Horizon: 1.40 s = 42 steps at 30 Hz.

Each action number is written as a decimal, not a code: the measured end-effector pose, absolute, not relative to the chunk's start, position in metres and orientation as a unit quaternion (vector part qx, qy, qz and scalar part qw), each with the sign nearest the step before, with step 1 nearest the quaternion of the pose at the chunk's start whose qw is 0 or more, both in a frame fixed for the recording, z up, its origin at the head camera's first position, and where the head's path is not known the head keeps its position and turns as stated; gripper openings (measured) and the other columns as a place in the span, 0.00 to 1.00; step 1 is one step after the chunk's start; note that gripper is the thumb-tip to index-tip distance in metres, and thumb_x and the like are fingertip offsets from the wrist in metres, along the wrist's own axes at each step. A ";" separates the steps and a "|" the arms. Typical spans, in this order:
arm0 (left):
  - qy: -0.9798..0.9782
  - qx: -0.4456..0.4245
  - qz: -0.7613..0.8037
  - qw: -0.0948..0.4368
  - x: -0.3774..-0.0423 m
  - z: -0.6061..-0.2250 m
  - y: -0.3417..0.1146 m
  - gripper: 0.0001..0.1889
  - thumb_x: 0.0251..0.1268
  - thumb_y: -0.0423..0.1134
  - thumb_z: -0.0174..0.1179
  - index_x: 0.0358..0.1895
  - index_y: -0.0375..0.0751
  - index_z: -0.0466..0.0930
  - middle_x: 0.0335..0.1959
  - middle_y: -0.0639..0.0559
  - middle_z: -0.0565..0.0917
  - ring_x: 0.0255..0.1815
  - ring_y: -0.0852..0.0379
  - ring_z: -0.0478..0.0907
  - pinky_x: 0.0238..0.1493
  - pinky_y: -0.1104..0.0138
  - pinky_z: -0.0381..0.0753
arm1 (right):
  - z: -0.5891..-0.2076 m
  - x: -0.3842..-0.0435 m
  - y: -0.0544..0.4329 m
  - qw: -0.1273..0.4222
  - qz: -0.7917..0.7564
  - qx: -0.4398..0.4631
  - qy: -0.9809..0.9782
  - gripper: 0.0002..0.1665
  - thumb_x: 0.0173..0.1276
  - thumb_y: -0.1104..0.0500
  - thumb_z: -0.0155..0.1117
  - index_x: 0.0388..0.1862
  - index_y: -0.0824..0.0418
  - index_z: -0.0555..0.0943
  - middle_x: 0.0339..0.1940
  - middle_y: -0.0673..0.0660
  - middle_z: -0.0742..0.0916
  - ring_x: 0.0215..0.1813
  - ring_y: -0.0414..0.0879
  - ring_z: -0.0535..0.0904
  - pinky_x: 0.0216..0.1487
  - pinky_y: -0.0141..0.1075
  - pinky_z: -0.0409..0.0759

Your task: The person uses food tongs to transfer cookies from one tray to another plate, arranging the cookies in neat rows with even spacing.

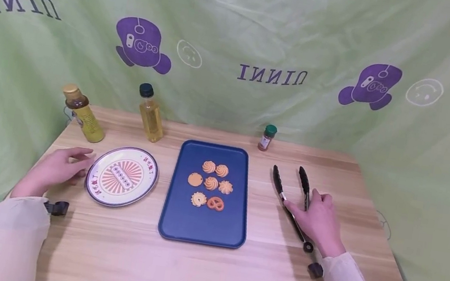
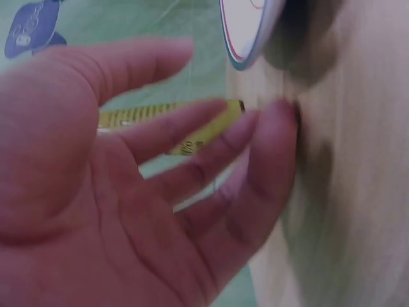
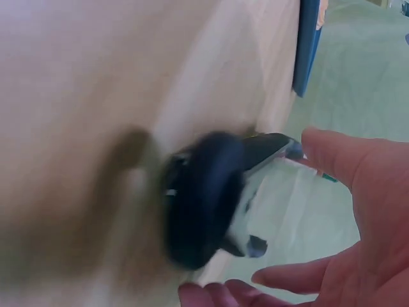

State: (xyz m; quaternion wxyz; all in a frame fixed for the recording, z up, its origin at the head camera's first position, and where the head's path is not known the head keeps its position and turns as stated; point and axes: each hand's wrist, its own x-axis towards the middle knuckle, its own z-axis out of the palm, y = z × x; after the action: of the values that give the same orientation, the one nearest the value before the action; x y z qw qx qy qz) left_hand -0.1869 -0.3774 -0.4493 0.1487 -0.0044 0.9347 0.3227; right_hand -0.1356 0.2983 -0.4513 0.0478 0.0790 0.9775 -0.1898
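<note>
In the head view my left hand (image 1: 58, 167) is just left of a white round plate (image 1: 122, 176) with a blue rim and red rays. The left wrist view shows its fingers (image 2: 192, 160) loosely bent, with nothing in the palm. On the right, black kitchen tongs (image 1: 293, 212) lie on the table with their arms spread. My right hand (image 1: 319, 221) is over the tongs, thumb by one arm and fingers by the other. Seen from the right wrist, thumb and fingers stand apart around the tongs (image 3: 208, 198); whether they touch is unclear.
Between the hands lies a blue tray (image 1: 202, 226) bearing several cookies (image 1: 211, 183). Behind the plate stand a yellow-labelled bottle (image 1: 88, 121) and an oil bottle (image 1: 151, 118). A small green-capped spice jar (image 1: 266, 139) is near the back edge. Green cloth (image 1: 222, 101) hangs around the wooden table (image 1: 189, 274).
</note>
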 end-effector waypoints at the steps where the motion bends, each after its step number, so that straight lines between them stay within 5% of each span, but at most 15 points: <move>1: 0.928 0.001 0.338 0.158 -0.187 -0.451 -0.379 0.40 0.92 0.55 0.55 0.87 0.26 0.59 0.56 0.30 0.88 0.42 0.52 0.89 0.44 0.62 0.91 | -0.451 -0.134 0.300 0.054 -0.187 0.080 0.978 0.74 0.76 0.20 0.62 0.88 0.80 0.53 0.77 0.87 0.67 0.72 0.80 0.73 0.62 0.74 0.84; 3: 0.913 0.013 0.368 0.175 -0.186 -0.453 -0.381 0.42 0.88 0.52 0.61 0.89 0.29 0.57 0.60 0.31 0.86 0.36 0.59 0.87 0.39 0.69 0.90 | -0.451 -0.131 0.303 0.062 -0.185 0.077 0.978 0.74 0.76 0.20 0.61 0.88 0.81 0.55 0.76 0.87 0.69 0.71 0.80 0.75 0.61 0.74 0.84; 7: 0.894 0.056 0.401 0.193 -0.182 -0.454 -0.389 0.47 0.81 0.46 0.70 0.90 0.32 0.54 0.76 0.32 0.78 0.41 0.60 0.90 0.46 0.70 0.91 | -0.450 -0.124 0.308 0.074 -0.181 0.074 0.978 0.72 0.76 0.19 0.60 0.86 0.81 0.58 0.76 0.87 0.70 0.71 0.81 0.75 0.65 0.75 0.82; 9: 0.880 0.074 0.426 0.196 -0.180 -0.456 -0.393 0.47 0.80 0.41 0.71 0.90 0.31 0.53 0.79 0.45 0.78 0.46 0.64 0.90 0.49 0.69 0.93 | -0.450 -0.121 0.309 0.078 -0.180 0.070 0.978 0.71 0.76 0.20 0.61 0.85 0.81 0.60 0.76 0.88 0.71 0.73 0.82 0.74 0.68 0.75 0.81; 13: 0.863 0.097 0.456 0.193 -0.176 -0.461 -0.401 0.47 0.77 0.35 0.72 0.90 0.29 0.53 0.67 0.80 0.77 0.53 0.70 0.87 0.52 0.71 0.93 | -0.452 -0.115 0.308 0.073 -0.181 0.061 0.979 0.70 0.75 0.21 0.64 0.83 0.82 0.62 0.75 0.88 0.72 0.72 0.83 0.75 0.70 0.75 0.80; 16: 0.863 0.105 0.458 0.186 -0.173 -0.463 -0.406 0.47 0.77 0.34 0.72 0.90 0.29 0.53 0.63 0.88 0.75 0.55 0.70 0.86 0.53 0.75 0.91 | -0.453 -0.116 0.305 0.057 -0.189 0.059 0.979 0.69 0.74 0.23 0.67 0.82 0.82 0.64 0.72 0.86 0.75 0.67 0.81 0.79 0.66 0.73 0.82; 23: 0.861 0.103 0.461 0.190 -0.173 -0.462 -0.404 0.45 0.75 0.33 0.74 0.89 0.34 0.59 0.67 0.74 0.75 0.56 0.75 0.84 0.54 0.76 0.90 | -0.456 -0.118 0.301 0.032 -0.204 0.055 0.977 0.63 0.71 0.29 0.76 0.78 0.80 0.70 0.62 0.80 0.81 0.58 0.73 0.82 0.61 0.69 0.85; 29: 0.843 0.102 0.486 0.206 -0.177 -0.461 -0.398 0.42 0.73 0.30 0.73 0.86 0.30 0.63 0.63 0.52 0.82 0.54 0.63 0.89 0.54 0.69 0.95 | -0.460 -0.117 0.302 0.014 -0.215 0.066 0.974 0.59 0.68 0.33 0.80 0.75 0.80 0.74 0.62 0.80 0.84 0.61 0.74 0.83 0.63 0.69 0.84; 36: 0.850 0.102 0.476 0.202 -0.180 -0.463 -0.394 0.44 0.74 0.31 0.74 0.87 0.28 0.60 0.66 0.35 0.81 0.54 0.67 0.86 0.54 0.71 0.94 | -0.461 -0.118 0.304 0.009 -0.220 0.064 0.973 0.58 0.68 0.36 0.82 0.75 0.80 0.74 0.61 0.80 0.85 0.60 0.74 0.83 0.64 0.69 0.84; 42: 0.838 0.088 0.494 0.212 -0.180 -0.466 -0.393 0.46 0.74 0.31 0.74 0.88 0.28 0.58 0.68 0.37 0.82 0.55 0.68 0.87 0.55 0.68 0.96 | -0.459 -0.117 0.305 0.015 -0.225 0.065 0.972 0.56 0.68 0.37 0.82 0.74 0.81 0.75 0.57 0.79 0.85 0.57 0.71 0.83 0.61 0.67 0.85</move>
State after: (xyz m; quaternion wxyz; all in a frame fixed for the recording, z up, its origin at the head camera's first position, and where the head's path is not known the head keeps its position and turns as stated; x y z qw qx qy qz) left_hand -0.1804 -0.3932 -0.4663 0.2122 0.0884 0.8384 0.4942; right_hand -0.1173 0.3054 -0.4587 0.0147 0.0652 0.9720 -0.2254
